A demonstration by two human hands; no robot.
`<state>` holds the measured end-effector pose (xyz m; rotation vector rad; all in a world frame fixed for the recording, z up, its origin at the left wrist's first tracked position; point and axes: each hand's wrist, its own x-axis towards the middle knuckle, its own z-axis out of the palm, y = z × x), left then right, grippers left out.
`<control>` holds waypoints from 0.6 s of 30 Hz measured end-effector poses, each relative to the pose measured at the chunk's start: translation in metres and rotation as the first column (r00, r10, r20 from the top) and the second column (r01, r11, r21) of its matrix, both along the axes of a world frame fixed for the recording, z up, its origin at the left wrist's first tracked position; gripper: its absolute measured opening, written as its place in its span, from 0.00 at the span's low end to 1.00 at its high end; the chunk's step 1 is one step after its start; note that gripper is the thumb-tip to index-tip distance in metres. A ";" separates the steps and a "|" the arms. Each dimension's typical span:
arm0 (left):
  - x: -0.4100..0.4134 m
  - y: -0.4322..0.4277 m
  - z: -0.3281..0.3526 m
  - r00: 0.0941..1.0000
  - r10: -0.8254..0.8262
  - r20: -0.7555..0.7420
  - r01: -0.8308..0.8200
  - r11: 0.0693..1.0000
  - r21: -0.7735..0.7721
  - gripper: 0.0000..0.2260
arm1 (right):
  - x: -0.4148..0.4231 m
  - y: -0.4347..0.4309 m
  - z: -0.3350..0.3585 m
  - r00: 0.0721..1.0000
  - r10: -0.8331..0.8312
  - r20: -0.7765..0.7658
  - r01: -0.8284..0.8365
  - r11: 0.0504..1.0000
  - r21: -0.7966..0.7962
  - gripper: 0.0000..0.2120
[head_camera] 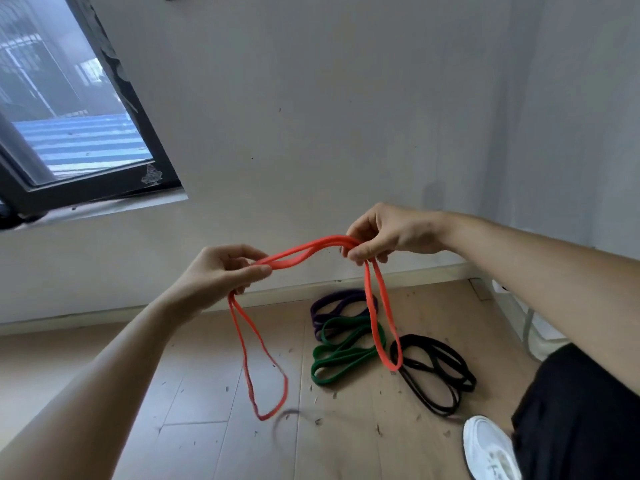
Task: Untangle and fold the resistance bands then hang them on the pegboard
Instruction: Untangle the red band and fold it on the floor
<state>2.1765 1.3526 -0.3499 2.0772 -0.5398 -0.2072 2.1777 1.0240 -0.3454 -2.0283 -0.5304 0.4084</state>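
Left hand (221,271) and right hand (391,233) around orange band (332,240)

A: Where does the light come from?
B: Daylight through the black-framed glass window (86,133). It is soft, cool and fairly bright. The plain white wall (311,98) right of the window is evenly lit, without glare, greying toward the far corner.
A: Any shadows?
B: Only a faint grey smudge on the wall, well right of the window.
A: And sharpness?
B: The thin orange rubber band (394,366) has a motion-blurred loop below the window's right corner, with a dark smear beside it. Wide-angle distortion tilts the window and stretches the bare left forearm (86,393) beneath it; the panes look hazy
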 end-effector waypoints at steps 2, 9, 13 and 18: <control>-0.002 -0.010 -0.003 0.998 -0.057 -0.014 0.058 0.996 0.069 0.14 | -0.001 0.003 0.002 0.999 -0.006 0.037 0.006 1.000 0.025 0.08; -0.002 -0.038 -0.009 0.996 -0.088 0.014 0.087 0.994 0.061 0.07 | -0.006 0.020 0.015 0.976 -0.080 0.201 0.056 0.991 0.120 0.09; -0.006 -0.046 -0.003 0.999 -0.014 -0.049 0.007 0.990 -0.138 0.12 | -0.009 0.023 0.023 0.951 -0.138 0.277 0.100 0.984 0.146 0.09; -0.011 -0.057 0.014 0.997 0.036 -0.065 -0.058 0.926 -0.374 0.18 | -0.010 0.025 0.016 0.968 -0.108 0.225 0.085 0.991 0.108 0.08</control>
